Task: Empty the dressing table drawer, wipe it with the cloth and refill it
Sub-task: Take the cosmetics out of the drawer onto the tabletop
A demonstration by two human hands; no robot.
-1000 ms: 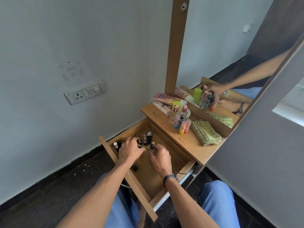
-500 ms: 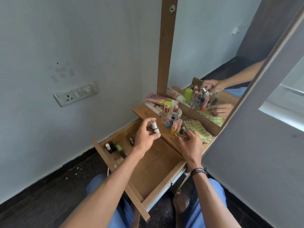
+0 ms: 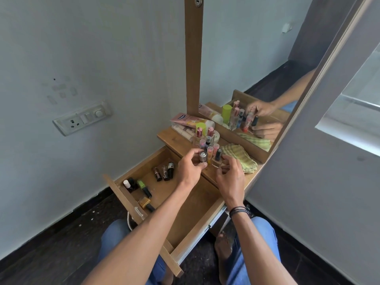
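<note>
Wooden drawer [image 3: 202, 204] is pulled open under the counter [image 3: 176, 138]. The left hand [image 3: 190, 169] holds a small silver-top bottle [image 3: 202, 157] at the front edge of the counter, with its fingers pinched round it. The right hand [image 3: 230, 173] has its fingers curled round a black-top bottle [image 3: 217, 159] that stands on the counter, just beside the green checked cloth [image 3: 240, 159]. More little bottles [image 3: 205, 136] stand behind them, near the mirror [image 3: 257, 58]. Inside the drawer lie 3 dark bottles [image 3: 163, 171] at the back. A white-top bottle [image 3: 128, 184], a green bottle [image 3: 144, 188] and a yellow bottle [image 3: 145, 203] lie near the left side.
</note>
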